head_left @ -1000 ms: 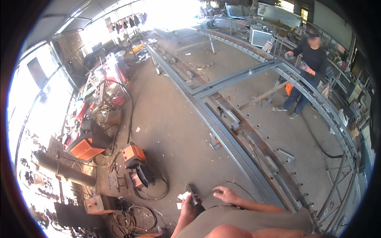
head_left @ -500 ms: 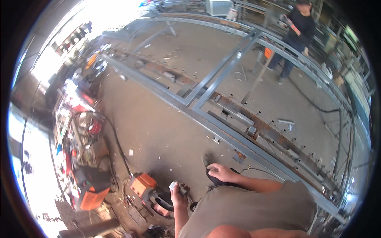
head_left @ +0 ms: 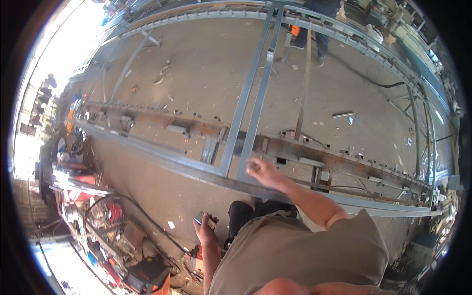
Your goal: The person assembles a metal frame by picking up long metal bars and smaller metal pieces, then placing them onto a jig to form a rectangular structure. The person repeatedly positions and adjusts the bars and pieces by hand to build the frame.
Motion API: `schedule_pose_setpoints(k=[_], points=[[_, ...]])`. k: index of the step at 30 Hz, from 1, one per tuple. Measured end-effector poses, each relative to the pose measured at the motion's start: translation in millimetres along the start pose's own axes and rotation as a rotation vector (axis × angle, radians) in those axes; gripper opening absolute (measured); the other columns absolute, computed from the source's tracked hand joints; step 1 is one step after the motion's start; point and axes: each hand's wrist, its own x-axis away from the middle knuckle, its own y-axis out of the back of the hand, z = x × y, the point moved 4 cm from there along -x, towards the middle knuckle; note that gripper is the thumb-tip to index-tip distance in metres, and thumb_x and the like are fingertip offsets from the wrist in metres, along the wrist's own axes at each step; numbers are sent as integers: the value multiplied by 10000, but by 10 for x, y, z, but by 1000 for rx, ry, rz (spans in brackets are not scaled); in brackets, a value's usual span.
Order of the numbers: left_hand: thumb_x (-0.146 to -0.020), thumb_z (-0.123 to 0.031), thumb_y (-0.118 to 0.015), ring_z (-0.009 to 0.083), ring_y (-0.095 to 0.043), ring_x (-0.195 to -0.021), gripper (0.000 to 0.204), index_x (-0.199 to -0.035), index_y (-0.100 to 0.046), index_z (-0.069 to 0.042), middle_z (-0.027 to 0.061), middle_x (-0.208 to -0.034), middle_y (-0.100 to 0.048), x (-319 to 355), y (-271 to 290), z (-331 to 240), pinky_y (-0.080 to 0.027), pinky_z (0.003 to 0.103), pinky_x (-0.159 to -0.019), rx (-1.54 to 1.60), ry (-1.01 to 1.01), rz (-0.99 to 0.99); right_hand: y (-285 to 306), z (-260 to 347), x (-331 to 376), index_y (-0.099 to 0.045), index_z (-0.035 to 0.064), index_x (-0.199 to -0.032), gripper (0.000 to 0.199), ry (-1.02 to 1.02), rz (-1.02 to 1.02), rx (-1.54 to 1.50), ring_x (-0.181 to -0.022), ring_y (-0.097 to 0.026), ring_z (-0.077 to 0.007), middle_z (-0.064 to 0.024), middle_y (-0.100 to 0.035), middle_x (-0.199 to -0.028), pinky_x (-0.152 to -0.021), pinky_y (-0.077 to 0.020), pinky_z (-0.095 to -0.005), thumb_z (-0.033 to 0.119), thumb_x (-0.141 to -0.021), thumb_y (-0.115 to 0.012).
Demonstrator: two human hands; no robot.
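My left hand [head_left: 205, 227] is low beside my body, closed around a small dark and silver object [head_left: 200, 218] that I cannot identify. My right hand [head_left: 261, 171] is stretched out in front of me with its fingers curled in, nothing visible in it. It hovers over a long grey steel frame [head_left: 246, 113] that lies on the concrete floor, right where two parallel cross members meet a rusty beam [head_left: 314, 153] studded with small welded tabs. My dark trouser leg and shoe show below the arm.
Another person's legs [head_left: 319, 29] stand at the far end of the frame, near an orange object. Welding machines, cables and red tools [head_left: 98, 216] crowd the left side. Loose metal offcuts [head_left: 343, 114] lie on the floor. More frame rails [head_left: 413, 93] run along the right.
My view has swung down and to the right, so the frame now runs across in front of me. My right hand has reached further out over the beam. My left hand still grips the small object.
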Motion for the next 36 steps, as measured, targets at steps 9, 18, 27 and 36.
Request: schedule_pose_setpoints(k=[9, 18, 27, 36], points=[[-898, -163, -809, 143, -586, -879, 452, -1223, -547, 10, 78, -1000, -642, -2030, -954, -465, -531, 321, -775, -544, -266, 237, 2098, 161, -2047, -628, 106, -1384, 529, -232, -583, 345, -1129, -721, -314, -133, -750, -1202, -934, -581, -431, 412, -959, -703], [-904, -108, -768, 148, -648, -841, 445, -1241, -492, -15, 84, -990, -664, -2473, -889, -382, -555, 310, -762, -360, 108, 391, 3081, -233, -3894, -620, 145, -1400, 546, -295, -766, 675, -1160, -693, -353, -155, -707, -1298, -974, -549, -456, 377, -918, -727], [-920, -148, -758, 191, -682, -852, 519, -1314, -442, -27, 105, -1003, -690, -2434, -897, -435, -565, 326, -793, -307, 147, 408, 3430, -488, -4761, -652, 247, -1376, 447, -449, -750, 842, -1235, -640, -382, -154, -673, -1313, -1016, -531, -494, 395, -954, -660], [-892, -193, -780, 215, -660, -888, 627, -1372, -431, 8, 123, -1033, -671, -2447, -899, -372, -581, 379, -849, -267, 122, 410, 2582, -516, -3667, -720, 96, -1152, 355, -423, -646, 94, -858, -637, -205, -33, -684, -887, -774, -516, -360, 417, -1008, -667]])
